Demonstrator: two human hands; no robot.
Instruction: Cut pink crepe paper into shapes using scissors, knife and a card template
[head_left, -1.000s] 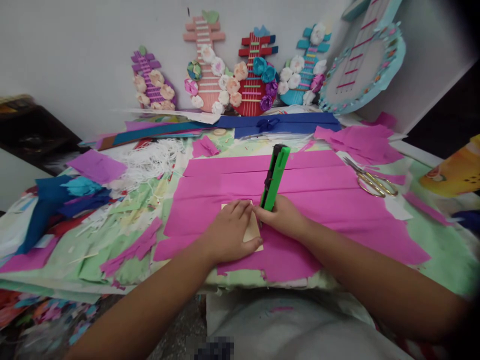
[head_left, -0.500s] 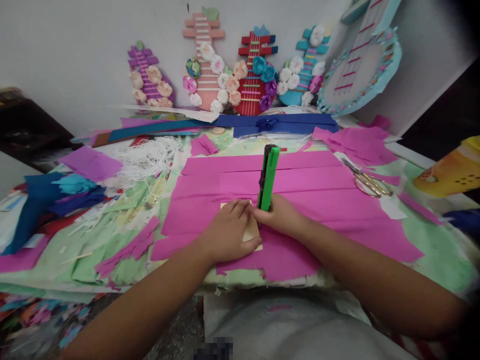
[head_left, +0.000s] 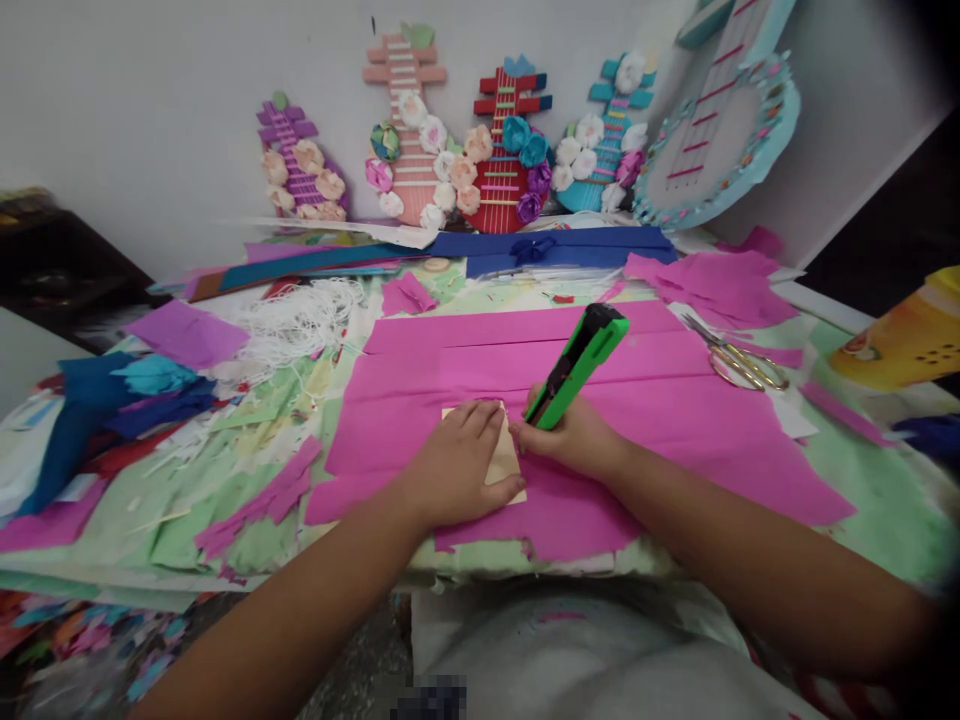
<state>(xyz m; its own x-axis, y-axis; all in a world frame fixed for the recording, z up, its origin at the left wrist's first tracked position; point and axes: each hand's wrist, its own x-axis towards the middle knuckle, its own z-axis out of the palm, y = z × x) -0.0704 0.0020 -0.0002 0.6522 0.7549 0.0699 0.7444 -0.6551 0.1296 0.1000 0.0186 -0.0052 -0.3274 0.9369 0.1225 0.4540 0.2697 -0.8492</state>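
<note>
My left hand [head_left: 463,462] lies flat with fingers stretched over a small pale yellow card [head_left: 504,470], pressing it onto the pink crepe paper [head_left: 637,400]. Most of the card is hidden beneath the palm and fingers. Gripped in my right hand [head_left: 574,437] is a green and black utility knife [head_left: 571,372], its upper end leaning to the right. Its lower end is by the card's right edge; the fingers hide the blade, so I cannot tell how far it touches the paper.
Gold-handled scissors [head_left: 739,362] lie on the paper's right side. White string [head_left: 300,325] is heaped at the left, beside fabric-like scraps [head_left: 94,410]. Decorated paper instruments [head_left: 501,180] lean against the wall. A yellow container [head_left: 900,340] stands at the far right.
The utility knife has gone from nearly upright to tilted right, and my right hand has shifted slightly. My left hand stays on the card.
</note>
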